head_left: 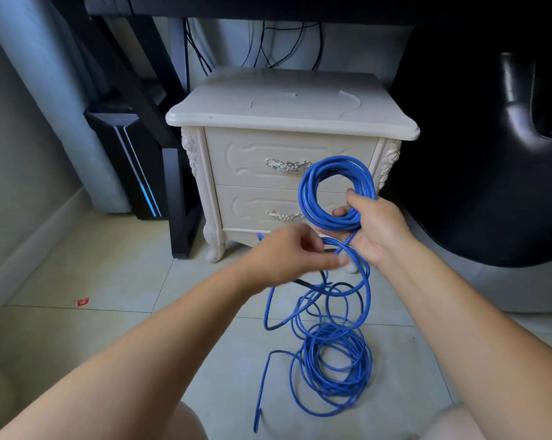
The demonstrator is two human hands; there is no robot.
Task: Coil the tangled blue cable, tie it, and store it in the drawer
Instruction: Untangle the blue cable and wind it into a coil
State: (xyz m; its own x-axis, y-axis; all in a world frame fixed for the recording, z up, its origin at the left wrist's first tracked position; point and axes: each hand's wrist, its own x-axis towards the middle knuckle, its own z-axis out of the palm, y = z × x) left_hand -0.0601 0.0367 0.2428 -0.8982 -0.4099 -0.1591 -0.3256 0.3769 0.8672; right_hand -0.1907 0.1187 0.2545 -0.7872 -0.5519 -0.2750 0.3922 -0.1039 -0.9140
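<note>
My right hand grips a round coil of several turns of the blue cable, held up in front of the cream nightstand. From the coil a strand runs down to my left hand, which pinches it between thumb and fingers just left of and below the right hand. The remaining cable lies as a loose tangled heap on the tiled floor below my hands. Both nightstand drawers are closed: the upper drawer and the lower drawer, each with a silver handle.
The nightstand stands under a dark desk. A black computer tower with a blue light strip is to its left, a large black rounded object to its right. A small red scrap lies on the floor tiles.
</note>
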